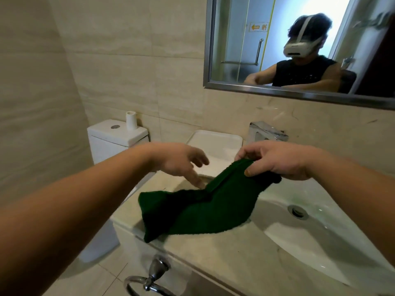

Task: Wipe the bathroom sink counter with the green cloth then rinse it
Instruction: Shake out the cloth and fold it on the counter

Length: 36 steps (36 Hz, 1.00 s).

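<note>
Pinching one end of the cloth (203, 208), the right hand (275, 162) should flatten it on the desk (226, 251); left hand (181, 162) loose-fingered, empty.

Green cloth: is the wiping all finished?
Cannot tell how much is wiped. The right hand grips one end of the green cloth, whose other end lies on the counter; the left hand is open. No water runs into the sink, so rinsing is left.

white tray (215, 144) and faucet (267, 131) at back of counter (213, 253), basin (299, 238) open at right, counter front bare
</note>
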{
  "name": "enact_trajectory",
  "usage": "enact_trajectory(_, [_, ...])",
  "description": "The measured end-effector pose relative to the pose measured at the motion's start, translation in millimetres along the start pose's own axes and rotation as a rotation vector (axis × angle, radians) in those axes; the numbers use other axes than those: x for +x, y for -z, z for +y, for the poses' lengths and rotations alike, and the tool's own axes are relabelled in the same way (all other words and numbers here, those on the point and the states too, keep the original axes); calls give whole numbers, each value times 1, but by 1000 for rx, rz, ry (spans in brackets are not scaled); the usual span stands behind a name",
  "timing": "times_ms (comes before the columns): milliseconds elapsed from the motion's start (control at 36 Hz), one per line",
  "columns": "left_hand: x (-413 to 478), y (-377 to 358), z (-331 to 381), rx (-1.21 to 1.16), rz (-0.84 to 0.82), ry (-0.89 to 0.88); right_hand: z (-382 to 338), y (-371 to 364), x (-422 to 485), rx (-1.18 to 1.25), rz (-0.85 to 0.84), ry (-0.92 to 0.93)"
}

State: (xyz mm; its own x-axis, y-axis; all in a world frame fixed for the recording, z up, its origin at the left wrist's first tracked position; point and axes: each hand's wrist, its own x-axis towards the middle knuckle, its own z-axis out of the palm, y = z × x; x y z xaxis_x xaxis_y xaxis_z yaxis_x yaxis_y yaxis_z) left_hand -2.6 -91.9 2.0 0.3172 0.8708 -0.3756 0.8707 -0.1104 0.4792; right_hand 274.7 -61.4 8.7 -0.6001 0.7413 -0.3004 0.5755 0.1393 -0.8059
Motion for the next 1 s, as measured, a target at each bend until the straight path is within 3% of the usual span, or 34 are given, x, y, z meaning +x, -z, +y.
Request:
enact_trajectory(83, [10, -13, 29, -304, -46, -151, -22, -2, -6, -61, -12, 86])
enact_trajectory(194, [18, -15, 41, -422, 72, -268, -28, 1, -9, -30, 125, 166])
enact_trajectory(306, [13, -4, 42, -583, 167, -327, -17, 13, -10, 158, 284, 149])
enact_trajectory(444, [7, 3, 40, -824, 217, -377, -9, 8, -17, 265, 157, 35])
enact_trajectory(583, [-1, 9, 39, -980, 261, -423, -13, 13, -12, 271, 227, 83])
enact_trajectory(750, [-12, 24, 32, -930, 183, -367, -36, 28, -15, 459, 326, 255])
enact_trajectory(889, [-17, 32, 48, -875, 86, -367, -69, 35, -28, 374, 304, 371])
enact_trajectory(1000, [-15, 35, 62, -972, 121, -459, -87, 44, -38, 287, 283, 370])
